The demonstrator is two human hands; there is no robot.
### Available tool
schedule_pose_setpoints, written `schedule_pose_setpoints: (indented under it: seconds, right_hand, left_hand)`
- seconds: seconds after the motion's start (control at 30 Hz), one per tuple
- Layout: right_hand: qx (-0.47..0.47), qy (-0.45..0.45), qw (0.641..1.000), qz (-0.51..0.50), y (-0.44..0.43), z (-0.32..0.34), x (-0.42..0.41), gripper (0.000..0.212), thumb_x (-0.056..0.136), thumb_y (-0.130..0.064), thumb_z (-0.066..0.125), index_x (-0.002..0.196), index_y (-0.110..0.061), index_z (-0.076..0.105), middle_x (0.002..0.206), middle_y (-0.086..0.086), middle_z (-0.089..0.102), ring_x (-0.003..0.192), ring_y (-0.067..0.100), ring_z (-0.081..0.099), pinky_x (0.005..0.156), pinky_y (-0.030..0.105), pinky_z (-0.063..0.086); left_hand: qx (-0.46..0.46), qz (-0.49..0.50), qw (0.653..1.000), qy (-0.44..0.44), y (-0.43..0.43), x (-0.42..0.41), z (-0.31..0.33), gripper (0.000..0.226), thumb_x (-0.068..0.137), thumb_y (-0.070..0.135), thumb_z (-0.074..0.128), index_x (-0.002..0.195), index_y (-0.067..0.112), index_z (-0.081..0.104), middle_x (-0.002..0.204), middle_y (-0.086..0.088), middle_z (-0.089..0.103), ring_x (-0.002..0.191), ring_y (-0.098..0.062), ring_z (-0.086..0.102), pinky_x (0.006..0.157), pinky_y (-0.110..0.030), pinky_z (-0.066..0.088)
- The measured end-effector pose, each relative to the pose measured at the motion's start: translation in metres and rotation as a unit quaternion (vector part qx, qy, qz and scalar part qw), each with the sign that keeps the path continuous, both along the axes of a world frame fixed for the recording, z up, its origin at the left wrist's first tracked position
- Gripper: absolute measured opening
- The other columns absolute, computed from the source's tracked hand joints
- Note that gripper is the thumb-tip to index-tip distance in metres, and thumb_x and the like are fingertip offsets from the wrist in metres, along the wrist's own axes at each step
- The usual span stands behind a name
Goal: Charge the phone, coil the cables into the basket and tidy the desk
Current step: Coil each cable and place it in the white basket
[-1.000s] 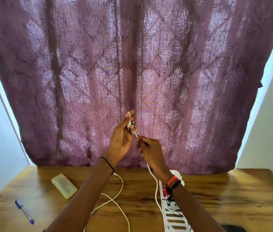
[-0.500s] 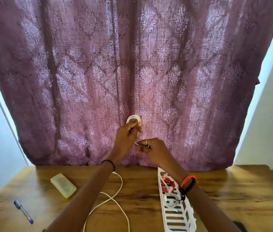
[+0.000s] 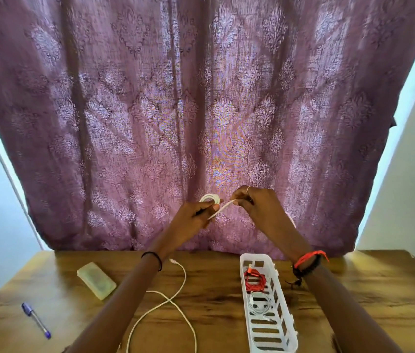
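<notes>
L hand (image 3: 191, 217) pinching round white coil (image 3: 209, 198), R hand (image 3: 260, 207) pinching tail

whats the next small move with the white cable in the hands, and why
Probably wind the free tail round the white coil. The left hand grips that coil above the desk, the right hand pinches the short tail stretched between them, so little seems left to wrap. After that it could join the red coil in the basket.
</notes>
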State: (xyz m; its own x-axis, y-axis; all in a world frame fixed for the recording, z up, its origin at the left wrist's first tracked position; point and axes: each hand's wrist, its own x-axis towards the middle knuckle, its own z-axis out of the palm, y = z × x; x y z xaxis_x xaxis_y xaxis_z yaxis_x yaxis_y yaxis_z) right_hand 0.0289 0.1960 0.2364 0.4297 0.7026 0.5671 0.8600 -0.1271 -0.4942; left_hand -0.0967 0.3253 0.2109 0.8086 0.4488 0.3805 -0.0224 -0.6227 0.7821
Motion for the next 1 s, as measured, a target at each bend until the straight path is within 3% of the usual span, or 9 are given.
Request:
schedule_pose_setpoints:
  seconds: [0.1, 0.27, 0.4, 0.57, 0.67, 0.73, 0.87, 0.93, 1.0]
  right_hand:
    - [0.062, -0.084, 0.994, -0.036, 0.003, -0.004, 0.002, 0.013, 0.076, -0.004, 0.07, 0.087, -0.009, 0.075, 0.089, 0.011, 0.061, 0.086, 0.021, 0.05, 0.078, 0.023, 0.035]
    - [0.113, -0.074, 0.991, -0.014, 0.008, -0.008, 0.003, 0.012, 0.077, -0.001, 0.069, 0.087, -0.004, 0.075, 0.082, 0.011, 0.062, 0.074, 0.017, 0.061, 0.072, 0.021, 0.046]
    - [0.106, -0.068, 0.992, -0.028, 0.01, -0.016, 0.0, 0.016, 0.082, -0.008, 0.063, 0.093, -0.008, 0.074, 0.083, 0.012, 0.069, 0.074, 0.027, 0.067, 0.07, 0.032, 0.052]
    - [0.129, -0.038, 0.989, -0.066, 0.021, -0.038, -0.017, 0.03, 0.081, -0.008, 0.054, 0.106, -0.002, 0.07, 0.088, 0.016, 0.069, 0.068, 0.021, 0.065, 0.069, 0.021, 0.042]
    - [0.094, 0.063, 0.993, -0.02, 0.023, -0.054, -0.026, 0.045, 0.083, -0.002, 0.051, 0.127, -0.007, 0.056, 0.109, 0.013, 0.061, 0.093, 0.016, 0.062, 0.086, 0.02, 0.049]
    - [0.088, 0.125, 0.988, 0.005, 0.024, -0.061, -0.029, 0.052, 0.083, 0.005, 0.056, 0.133, -0.008, 0.05, 0.116, 0.011, 0.057, 0.101, 0.013, 0.058, 0.091, 0.008, 0.043]
    - [0.131, 0.212, 0.968, 0.002, 0.03, -0.062, -0.031, 0.044, 0.083, 0.006, 0.059, 0.123, -0.01, 0.059, 0.11, 0.01, 0.063, 0.095, 0.01, 0.063, 0.089, 0.011, 0.046]
    - [0.149, 0.213, 0.965, -0.033, 0.034, -0.06, -0.031, 0.036, 0.082, 0.004, 0.062, 0.114, -0.011, 0.065, 0.102, 0.006, 0.065, 0.086, 0.008, 0.065, 0.08, 0.003, 0.043]
    - [0.168, 0.206, 0.963, -0.052, 0.038, -0.059, -0.032, 0.029, 0.081, 0.001, 0.065, 0.108, -0.01, 0.069, 0.093, 0.003, 0.062, 0.081, 0.003, 0.064, 0.073, 0.0, 0.04]
  left_hand:
    - [-0.095, -0.041, 0.995, -0.014, -0.001, 0.001, -0.004, 0.031, 0.096, 0.018, 0.047, 0.092, -0.007, 0.065, 0.059, -0.001, 0.054, 0.046, -0.001, 0.044, 0.055, -0.017, 0.038]
    - [-0.271, -0.125, 0.952, -0.064, -0.014, 0.003, -0.009, 0.03, 0.098, 0.019, 0.039, 0.115, 0.009, 0.063, 0.063, 0.009, 0.047, 0.058, -0.002, 0.04, 0.054, -0.013, 0.034]
    - [-0.299, -0.113, 0.943, -0.089, -0.018, 0.006, -0.014, 0.031, 0.096, 0.013, 0.044, 0.118, -0.001, 0.06, 0.063, 0.01, 0.05, 0.059, -0.001, 0.042, 0.053, -0.012, 0.034]
    - [-0.334, -0.083, 0.931, -0.126, -0.022, 0.011, -0.021, 0.02, 0.093, 0.008, 0.048, 0.095, 0.006, 0.068, 0.065, 0.002, 0.052, 0.058, -0.005, 0.042, 0.051, -0.012, 0.034]
    - [-0.385, -0.076, 0.911, -0.124, -0.023, 0.01, -0.022, 0.02, 0.092, 0.006, 0.05, 0.089, 0.008, 0.069, 0.069, -0.004, 0.054, 0.059, -0.007, 0.045, 0.056, -0.016, 0.036]
    - [-0.412, -0.069, 0.901, -0.113, -0.02, 0.009, -0.022, 0.02, 0.092, 0.005, 0.05, 0.089, 0.007, 0.069, 0.064, -0.002, 0.056, 0.054, -0.004, 0.048, 0.052, -0.014, 0.037]
    - [-0.469, -0.081, 0.872, -0.111, -0.013, 0.008, -0.02, 0.02, 0.092, 0.004, 0.048, 0.093, -0.001, 0.068, 0.053, 0.003, 0.054, 0.045, -0.002, 0.046, 0.043, -0.011, 0.038]
    - [-0.476, -0.096, 0.868, -0.107, -0.012, 0.007, -0.02, 0.023, 0.093, 0.005, 0.047, 0.102, -0.007, 0.064, 0.053, 0.003, 0.052, 0.044, -0.002, 0.044, 0.044, -0.011, 0.038]
    - [-0.488, -0.11, 0.858, -0.116, -0.011, 0.005, -0.018, 0.026, 0.092, 0.004, 0.046, 0.094, -0.001, 0.07, 0.054, 0.003, 0.051, 0.044, -0.003, 0.042, 0.044, -0.013, 0.038]
